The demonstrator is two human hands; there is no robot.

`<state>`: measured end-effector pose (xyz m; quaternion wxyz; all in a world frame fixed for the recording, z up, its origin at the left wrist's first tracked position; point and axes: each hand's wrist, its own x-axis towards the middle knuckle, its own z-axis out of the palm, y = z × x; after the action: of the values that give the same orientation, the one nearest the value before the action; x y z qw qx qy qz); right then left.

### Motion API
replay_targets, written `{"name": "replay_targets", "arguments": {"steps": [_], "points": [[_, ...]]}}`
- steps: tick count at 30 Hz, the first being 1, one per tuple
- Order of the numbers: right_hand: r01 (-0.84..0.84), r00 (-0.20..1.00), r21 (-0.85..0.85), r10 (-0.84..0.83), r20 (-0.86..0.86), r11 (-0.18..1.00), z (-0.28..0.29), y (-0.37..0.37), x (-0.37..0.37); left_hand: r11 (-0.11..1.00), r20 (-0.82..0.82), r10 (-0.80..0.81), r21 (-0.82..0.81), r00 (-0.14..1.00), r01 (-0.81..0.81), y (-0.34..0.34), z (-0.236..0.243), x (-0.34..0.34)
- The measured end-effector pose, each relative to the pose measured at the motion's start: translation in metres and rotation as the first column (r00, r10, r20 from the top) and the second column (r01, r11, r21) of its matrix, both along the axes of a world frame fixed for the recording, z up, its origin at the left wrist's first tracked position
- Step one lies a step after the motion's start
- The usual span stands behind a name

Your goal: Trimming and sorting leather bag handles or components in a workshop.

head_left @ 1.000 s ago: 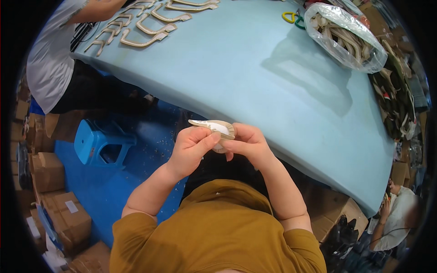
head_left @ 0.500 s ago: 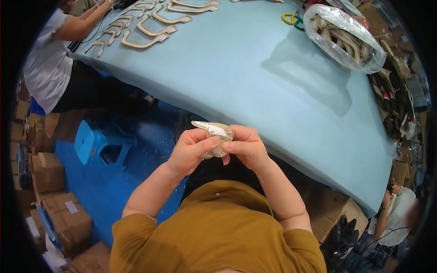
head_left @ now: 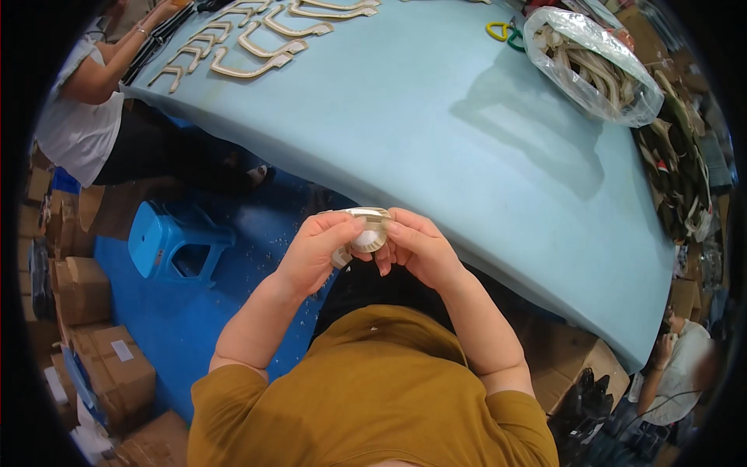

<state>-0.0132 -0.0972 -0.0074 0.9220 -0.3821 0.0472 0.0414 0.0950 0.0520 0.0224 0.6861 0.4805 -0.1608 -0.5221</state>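
Note:
Between my two hands, in front of my body and just off the table's near edge, is a curved beige-and-white strip with a pleated edge. My left hand pinches it with thumb and fingers, and a folded part of the strip shows below those fingers. From the other side my right hand grips it, thumb on top and fingers curled underneath. My fingers hide much of the strip. Similar curved beige strips lie in rows on the table's far left.
The light-blue covered table spans the front. On its far right sit a clear plastic bag of beige strips and scissors with yellow and green handles. A blue stool and cardboard boxes stand left. Co-workers are at both sides.
The strip has turned in my hands: its pointed end no longer sticks out at the upper left, and its rounded pleated part now faces up. My hands stay in nearly the same place.

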Motion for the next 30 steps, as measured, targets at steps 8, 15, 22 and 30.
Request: {"name": "replay_targets", "arguments": {"steps": [8,15,22,30], "points": [[0.096,0.995,-0.127,-0.099,-0.014,0.987,0.007,0.0,0.003,0.993,0.4,0.109,-0.004,0.91,-0.118,-0.001,0.002,-0.012],[0.025,1.0,0.029,-0.025,-0.007,0.999,0.022,-0.009,0.009,0.998,0.167,-0.066,0.017,0.984,0.064,0.007,0.022,0.007],[0.2,0.973,-0.762,-0.034,0.228,0.615,0.017,0.005,-0.001,0.959,-0.225,0.185,-0.17,0.957,-0.225,-0.002,0.032,0.01],[0.166,0.983,-0.87,-0.013,0.181,0.465,0.025,0.025,0.001,0.908,-0.158,0.264,-0.294,0.952,-0.3,-0.004,0.026,0.017]]}}
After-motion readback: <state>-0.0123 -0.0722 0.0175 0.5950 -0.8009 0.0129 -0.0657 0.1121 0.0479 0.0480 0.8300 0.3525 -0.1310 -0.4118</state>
